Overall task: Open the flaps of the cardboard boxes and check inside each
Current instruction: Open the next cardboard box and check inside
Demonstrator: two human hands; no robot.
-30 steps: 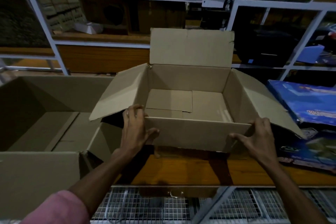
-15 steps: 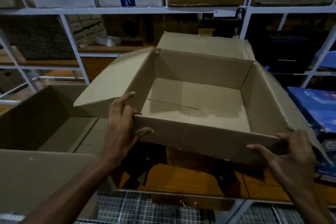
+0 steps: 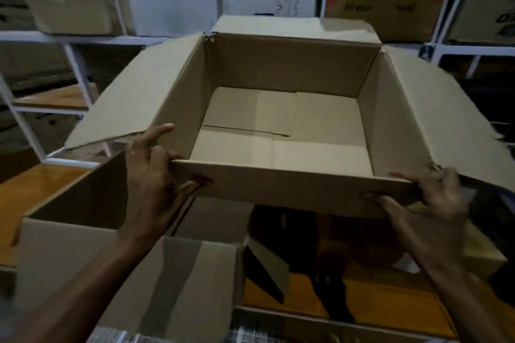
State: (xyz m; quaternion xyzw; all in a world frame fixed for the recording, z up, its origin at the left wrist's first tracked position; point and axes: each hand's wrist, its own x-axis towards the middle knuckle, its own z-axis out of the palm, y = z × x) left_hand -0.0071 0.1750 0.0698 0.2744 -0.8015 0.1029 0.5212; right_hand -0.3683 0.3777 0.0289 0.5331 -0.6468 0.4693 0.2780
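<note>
Gripping cardboard box [image 3: 289, 189] near wall with left hand [image 3: 152, 175] and right hand [image 3: 429, 200], tilting open interior into view for checking.

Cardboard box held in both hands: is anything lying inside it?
No, the cardboard box shows only its bare folded bottom panels, with all flaps spread open.

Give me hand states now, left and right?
Left hand: grips the cardboard box at its near-left corner.
Right hand: grips the near-right corner.

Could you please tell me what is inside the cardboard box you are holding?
Nothing: the cardboard box shows only its bare folded bottom flaps. The near wall hides a thin strip of floor along its base.
</note>
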